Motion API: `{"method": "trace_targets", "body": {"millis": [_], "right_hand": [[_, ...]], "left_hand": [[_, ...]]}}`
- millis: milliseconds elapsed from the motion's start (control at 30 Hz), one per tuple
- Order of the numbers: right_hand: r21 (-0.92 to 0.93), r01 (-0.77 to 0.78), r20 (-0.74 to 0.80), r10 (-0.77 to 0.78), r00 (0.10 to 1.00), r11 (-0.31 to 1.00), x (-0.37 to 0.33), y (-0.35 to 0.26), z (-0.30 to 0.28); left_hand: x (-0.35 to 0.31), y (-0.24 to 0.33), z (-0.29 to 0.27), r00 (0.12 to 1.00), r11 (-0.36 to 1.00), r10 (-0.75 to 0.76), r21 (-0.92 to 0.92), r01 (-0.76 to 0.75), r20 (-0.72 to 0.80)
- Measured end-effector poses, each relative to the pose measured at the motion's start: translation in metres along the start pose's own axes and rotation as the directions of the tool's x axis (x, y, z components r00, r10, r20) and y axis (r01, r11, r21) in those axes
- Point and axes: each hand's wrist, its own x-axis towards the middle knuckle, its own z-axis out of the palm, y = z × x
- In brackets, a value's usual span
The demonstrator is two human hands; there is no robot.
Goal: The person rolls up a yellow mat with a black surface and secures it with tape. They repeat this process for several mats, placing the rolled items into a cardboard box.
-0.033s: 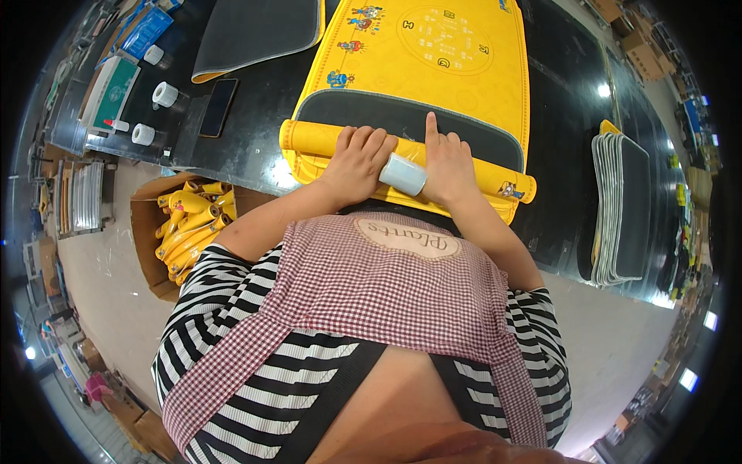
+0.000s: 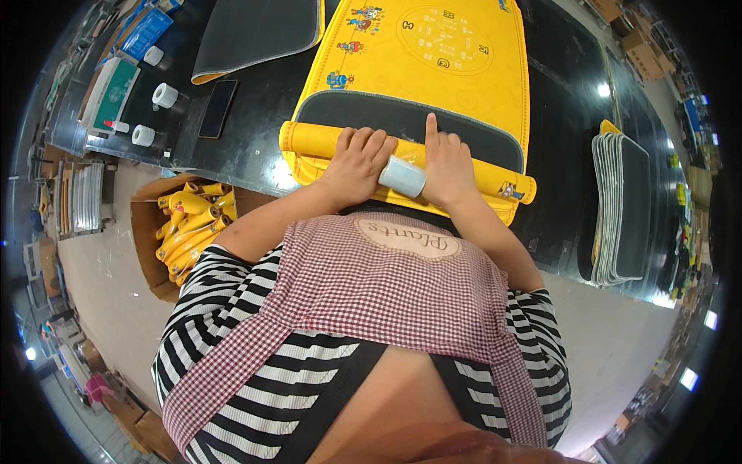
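A yellow mat with a dark grey underside lies rolled up at its near end into a yellow roll (image 2: pixel 309 138). My left hand (image 2: pixel 358 165) is closed over the left-middle of that roll, fingers bent across its top. To its right, my right hand (image 2: pixel 450 166) presses on the same roll, with the index finger stretched forward and the other fingers curled. Between my hands sits a small whitish roll of film or tape (image 2: pixel 403 177), touching both. Beyond the roll, a printed yellow mat (image 2: pixel 433 73) lies flat with cartoon figures along its left side.
A dark mat (image 2: pixel 255 39) lies at the far left of the black table (image 2: pixel 560 116). Near it are a phone (image 2: pixel 219 108), several white rolls (image 2: pixel 165 95) and a green-and-white box (image 2: pixel 116 93). Folded mats (image 2: pixel 618 205) stand stacked at right. A carton (image 2: pixel 143 255) holds several yellow rolls (image 2: pixel 197 228).
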Motion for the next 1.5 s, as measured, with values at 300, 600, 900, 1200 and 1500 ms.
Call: {"method": "trace_targets", "body": {"millis": [300, 600, 900, 1200, 1500], "right_hand": [[0.130, 0.134, -0.245, -0.099, 0.964, 0.982, 0.018, 0.022, 0.010], [0.199, 0.100, -0.142, -0.072, 0.987, 0.975, 0.036, 0.032, 0.005], [0.503, 0.442, -0.416, -0.240, 0.877, 0.743, 0.063, 0.063, 0.002], [0.285, 0.515, -0.623, -0.252, 0.740, 0.808, 0.052, 0.038, 0.015], [0.810, 0.024, -0.124, 0.131, 0.984, 0.586, 0.188, 0.105, 0.011]], "left_hand": [[0.040, -0.026, -0.001, 0.954, 0.996, -0.069, -0.027, 0.080, 0.293], [0.060, -0.037, -0.015, 0.947, 0.948, -0.062, -0.277, 0.155, 0.316], [0.119, -0.077, -0.017, 0.759, 0.802, -0.076, -0.413, 0.432, 0.646], [0.156, -0.110, 0.006, 0.811, 0.827, -0.041, -0.435, 0.355, 0.584], [0.111, -0.079, 0.054, 0.979, 0.997, -0.013, -0.075, -0.002, -0.202]]}}
